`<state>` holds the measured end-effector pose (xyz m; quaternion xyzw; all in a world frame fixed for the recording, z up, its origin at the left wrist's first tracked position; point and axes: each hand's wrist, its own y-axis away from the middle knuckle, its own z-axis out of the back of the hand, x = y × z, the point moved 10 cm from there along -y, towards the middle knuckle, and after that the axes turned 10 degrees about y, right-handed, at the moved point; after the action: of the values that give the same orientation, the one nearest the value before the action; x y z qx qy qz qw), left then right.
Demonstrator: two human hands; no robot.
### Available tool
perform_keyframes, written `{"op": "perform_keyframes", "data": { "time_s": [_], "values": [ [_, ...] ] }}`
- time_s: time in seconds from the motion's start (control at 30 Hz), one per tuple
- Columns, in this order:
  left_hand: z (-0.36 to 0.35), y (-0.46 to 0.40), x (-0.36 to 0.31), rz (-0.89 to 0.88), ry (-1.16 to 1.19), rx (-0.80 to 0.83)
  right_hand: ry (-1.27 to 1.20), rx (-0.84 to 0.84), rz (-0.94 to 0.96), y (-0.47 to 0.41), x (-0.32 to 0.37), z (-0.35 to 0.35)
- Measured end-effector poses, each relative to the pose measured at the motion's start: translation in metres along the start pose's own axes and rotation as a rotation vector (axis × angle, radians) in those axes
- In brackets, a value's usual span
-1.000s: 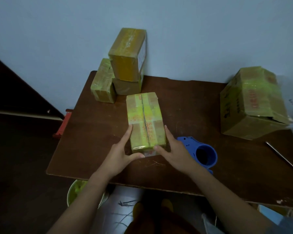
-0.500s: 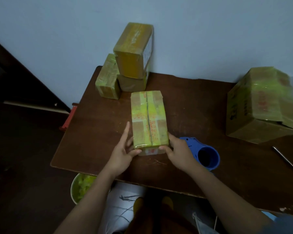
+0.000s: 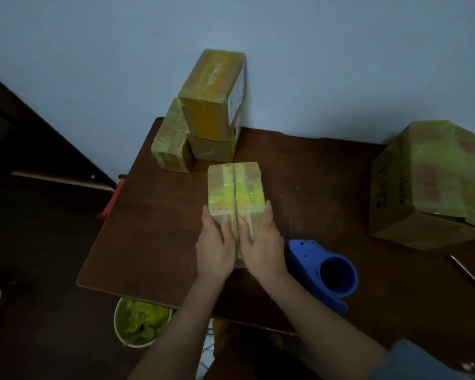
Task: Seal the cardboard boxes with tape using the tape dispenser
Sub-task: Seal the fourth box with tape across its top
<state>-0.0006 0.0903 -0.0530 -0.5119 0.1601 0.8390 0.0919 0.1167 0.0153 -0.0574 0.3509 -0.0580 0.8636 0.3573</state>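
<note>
A long cardboard box [image 3: 235,187] wrapped in yellow-green tape lies in the middle of the brown table [image 3: 313,187], its top seam running away from me. My left hand [image 3: 215,246] and my right hand [image 3: 261,244] lie flat side by side on the box's near end, fingers straight, pressing down on either side of the seam. The blue tape dispenser [image 3: 322,270] rests on the table just right of my right wrist, untouched.
Three taped boxes [image 3: 209,111] are stacked at the table's far left corner against the wall. A large box [image 3: 428,185] with a loose flap sits at the right. A thin metal rod [image 3: 469,274] lies near the right edge. A bucket [image 3: 141,322] of scraps stands below the table.
Both hands have moved from gripping the box's near corners to lying flat on top of its near end. The box looks slightly farther from the table's front edge.
</note>
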Motion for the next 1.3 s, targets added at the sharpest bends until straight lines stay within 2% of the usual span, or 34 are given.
{"op": "perform_keyframes", "data": {
  "time_s": [0.1, 0.2, 0.27, 0.33, 0.4, 0.47, 0.53, 0.6, 0.67, 0.77, 0.93, 1.0, 1.03, 1.1, 1.17, 1.23, 1.3],
  "values": [
    [0.001, -0.006, 0.008, -0.011, 0.046, 0.043, -0.095, -0.059, 0.014, -0.005, -0.006, 0.001],
    [0.0, -0.006, 0.013, 0.018, 0.21, 0.1, -0.204, -0.064, -0.022, -0.003, -0.01, 0.004],
    [-0.004, -0.006, 0.025, 0.114, 0.318, 0.194, -0.26, 0.038, -0.079, -0.004, -0.015, 0.004],
    [-0.009, -0.01, 0.045, 0.255, 0.339, 0.319, -0.217, 0.169, -0.128, -0.011, -0.023, 0.006],
    [-0.007, -0.019, 0.057, 0.386, 0.343, 0.375, -0.141, 0.253, -0.197, -0.023, -0.03, 0.013],
    [0.001, -0.036, 0.048, 0.386, 0.333, 0.299, -0.142, 0.213, -0.243, -0.037, -0.025, 0.024],
    [-0.003, -0.054, 0.025, 0.279, 0.313, 0.256, -0.171, 0.16, -0.201, -0.048, -0.005, 0.022],
    [-0.01, -0.059, 0.0, 0.154, 0.298, 0.243, -0.08, 0.13, -0.135, -0.051, 0.014, 0.011],
    [-0.011, -0.06, -0.001, 0.117, 0.348, 0.19, 0.006, 0.074, -0.086, -0.053, 0.019, 0.005],
    [-0.016, -0.062, 0.019, 0.215, 0.467, 0.204, -0.131, 0.051, -0.117, -0.058, 0.007, 0.008],
    [-0.03, -0.062, 0.038, 0.45, 0.54, 0.358, -0.286, 0.242, -0.257, -0.063, -0.011, -0.007],
    [-0.026, -0.066, 0.039, 0.481, 0.504, 0.385, -0.279, 0.296, -0.343, -0.065, -0.017, -0.008],
    [-0.018, -0.073, 0.034, 0.424, 0.47, 0.341, -0.257, 0.26, -0.345, -0.069, -0.016, -0.003],
    [-0.003, -0.089, 0.005, 0.183, 0.418, 0.269, -0.231, 0.129, -0.172, -0.081, 0.006, 0.011],
    [-0.006, -0.096, -0.022, -0.027, 0.308, 0.303, -0.139, 0.099, -0.002, -0.086, 0.027, 0.011],
    [-0.016, -0.1, -0.027, -0.111, 0.218, 0.334, 0.02, 0.093, 0.024, -0.089, 0.029, 0.004],
    [-0.02, -0.102, -0.022, -0.117, 0.214, 0.328, 0.139, 0.076, -0.005, -0.09, 0.024, 0.003]
  ]
}}
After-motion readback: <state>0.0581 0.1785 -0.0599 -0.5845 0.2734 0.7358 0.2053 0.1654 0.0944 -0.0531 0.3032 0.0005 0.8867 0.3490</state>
